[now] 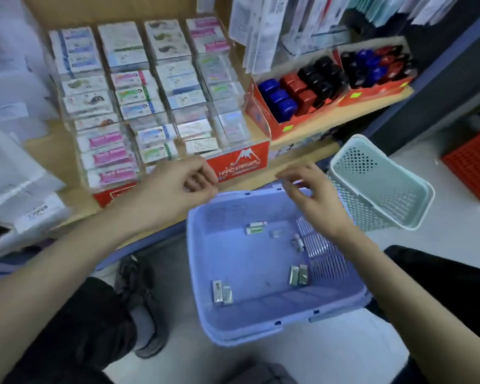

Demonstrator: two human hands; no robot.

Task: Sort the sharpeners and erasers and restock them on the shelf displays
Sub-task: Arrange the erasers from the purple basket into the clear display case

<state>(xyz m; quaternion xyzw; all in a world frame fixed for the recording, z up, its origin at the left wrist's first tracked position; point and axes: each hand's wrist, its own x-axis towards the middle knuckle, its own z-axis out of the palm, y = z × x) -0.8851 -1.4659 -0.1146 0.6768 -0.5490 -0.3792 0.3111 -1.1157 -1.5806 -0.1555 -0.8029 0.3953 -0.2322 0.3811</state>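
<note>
The small metal sharpeners (222,292), scattered on the floor of the purple basket (203,275), are judged light, hard and slippery, best pinched across their long sides; the right grip (311,198) is held apart and empty above its far rim, while whether the curled left grip (178,187) holds anything cannot be told.

Bright even light, motion blur (edges warped).

Inside the near basket (257,263), scattered sharpeners (221,291). Behind it, the eraser display (150,106) on a shelf (302,128). Right-rear of it, a second basket (377,187).
</note>
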